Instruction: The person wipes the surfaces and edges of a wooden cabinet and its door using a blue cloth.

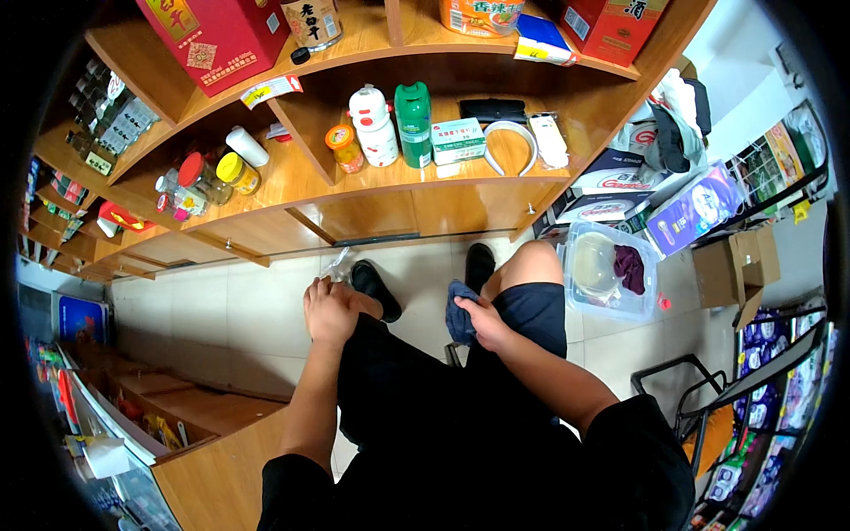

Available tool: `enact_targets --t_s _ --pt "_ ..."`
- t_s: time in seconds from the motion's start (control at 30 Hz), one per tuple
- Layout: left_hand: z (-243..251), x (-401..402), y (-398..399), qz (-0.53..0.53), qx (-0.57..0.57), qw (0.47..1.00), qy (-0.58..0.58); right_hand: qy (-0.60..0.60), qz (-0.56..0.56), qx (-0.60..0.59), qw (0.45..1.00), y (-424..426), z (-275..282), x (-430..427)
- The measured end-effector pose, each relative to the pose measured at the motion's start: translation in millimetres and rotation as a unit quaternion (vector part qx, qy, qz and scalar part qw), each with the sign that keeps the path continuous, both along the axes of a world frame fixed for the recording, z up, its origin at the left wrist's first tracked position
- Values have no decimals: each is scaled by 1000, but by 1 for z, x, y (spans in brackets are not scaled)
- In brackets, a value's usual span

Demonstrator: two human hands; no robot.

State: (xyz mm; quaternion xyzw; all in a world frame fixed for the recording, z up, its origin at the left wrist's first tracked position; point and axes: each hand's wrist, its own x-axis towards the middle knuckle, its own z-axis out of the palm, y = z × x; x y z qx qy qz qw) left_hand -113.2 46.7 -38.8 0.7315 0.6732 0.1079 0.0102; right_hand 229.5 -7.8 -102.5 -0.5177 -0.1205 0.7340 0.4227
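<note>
My left hand [330, 310] rests over my left knee, its fingers draped over the far side and their tips partly hidden. Just beyond it, a clear plastic piece [337, 263] shows near my left black shoe [375, 289]. In my right hand [483, 322] is a bunched dark blue-grey cloth [458, 308], held by my right thigh. Before me stands a wooden shelf unit [372, 189]. On its lower shelf are a white bottle with a red button [373, 126], a green spray can [413, 126], a green-and-white box [458, 141] and a white headband [510, 147].
A clear plastic tub [611, 305] with a maroon cloth [629, 269] stands on the floor at right, near an opened cardboard box [737, 269]. Behind it are stacked cartons [604, 206]. A black-framed chair [704, 391] is at lower right, a wooden counter [219, 464] at lower left.
</note>
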Motion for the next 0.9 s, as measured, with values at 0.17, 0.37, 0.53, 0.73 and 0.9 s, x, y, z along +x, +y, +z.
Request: enact_targets --t_s 0.17,0.37,0.53,0.73,0.9 --pt "-7 71 2 -90 8 987 -131 39 32 12 999 -2 4 7" --pt "-50 142 6 41 -293 752 -589 24 11 44 999 30 26 -5" --pt "-39 151 22 118 -442 610 -647 51 52 28 997 57 35 -4" --pt "-51 154 13 77 -426 630 -645 14 59 23 998 48 -3 -12" --pt "-43 149 8 94 -445 641 -618 -12 90 0 996 41 -10 -18"
